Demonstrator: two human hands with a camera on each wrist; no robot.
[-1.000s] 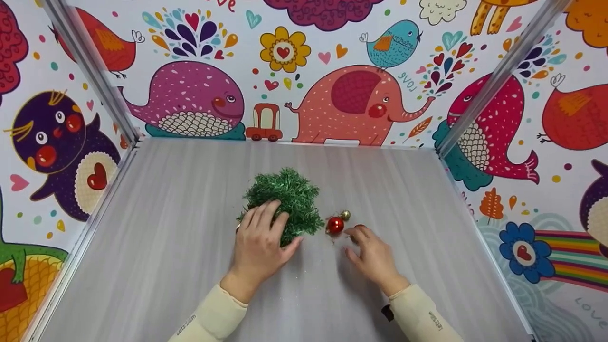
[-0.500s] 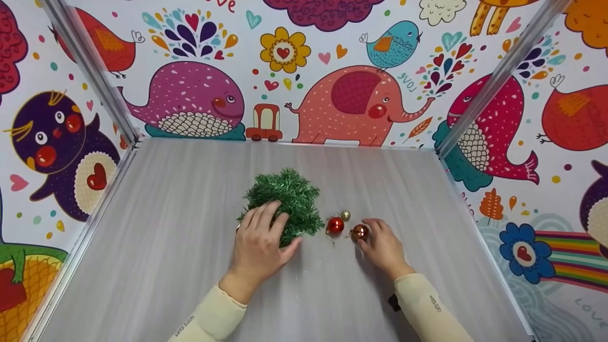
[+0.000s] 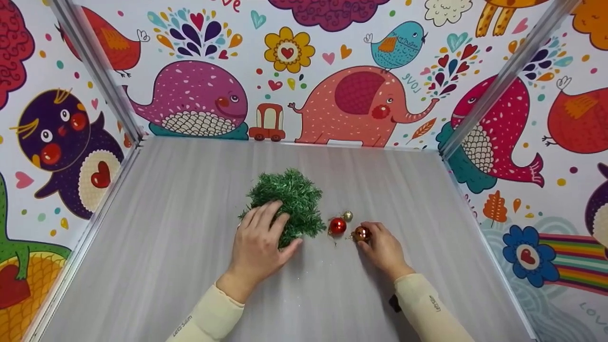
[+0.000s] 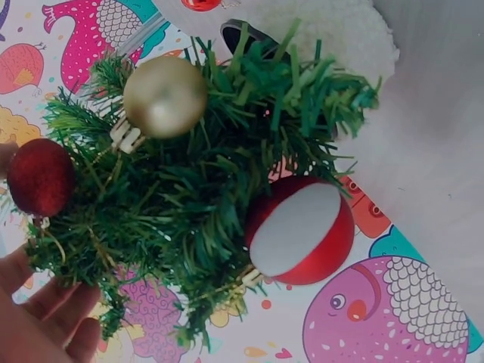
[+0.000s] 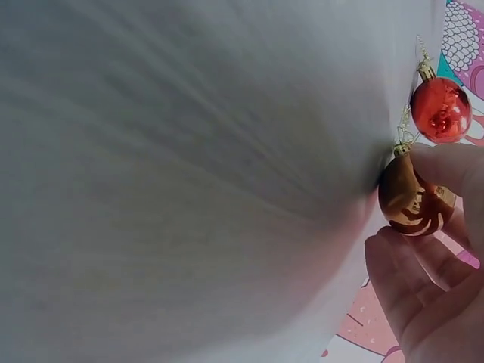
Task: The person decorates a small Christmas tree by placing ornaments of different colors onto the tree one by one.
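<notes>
A small artificial Christmas tree (image 3: 292, 197) stands on the grey table, seen from above in the head view. My left hand (image 3: 259, 237) holds its near left side, fingers over the branches and thumb apart. Up close in the left wrist view, a gold bauble (image 4: 166, 98), a dark red glittery bauble (image 4: 41, 178) and a red-and-white bauble (image 4: 299, 231) hang on the branches. Right of the tree, my right hand (image 3: 384, 247) grips a shiny copper bauble (image 5: 412, 197) between thumb and fingers, close to the table top. Its gold cap and wire point toward the tree.
A shiny red bauble (image 3: 337, 226) lies between the tree and my right hand. Just behind it is a small gold bauble (image 3: 347, 216). Walls printed with cartoon animals (image 3: 356, 104) rise at the table's back and sides, with metal posts (image 3: 107, 80) at the corners.
My right hand has shifted slightly right and closed its fingers and thumb round the copper bauble, which it mostly covered earlier. My left hand stays on the tree; the head view has turned slightly.
</notes>
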